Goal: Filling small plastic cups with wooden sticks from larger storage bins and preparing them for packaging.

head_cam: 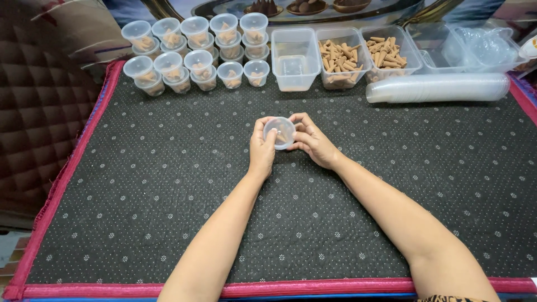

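A dark mat (168, 184) with small white dots and a pink border covers the table, and a brown quilted cushion (33, 112) shows at the left edge. In the middle of the mat, both hands hold one small clear plastic cup (280, 132) with a lid on it, a little above the mat. The left hand (262, 146) grips it from the left side and the right hand (313, 142) from the right, with the fingers of both closed around its rim. Something light brown seems to lie inside the cup, but the lid and the fingers hide most of it, so I cannot tell its shape.

At the back left stand many filled small cups (196, 50), stacked in two layers; the pieces inside are pale brown and hard to see through the plastic. To the right of them is an empty clear box (295, 59), then two boxes with brown cone-shaped sticks (342, 56). A long stack of clear lids (439, 88) lies on its side just in front of the boxes. At the far right there are more clear plastic containers (475, 47), but they overlap and the frame cuts them off. Dark bowls (305, 6) at the top edge are only partly visible.
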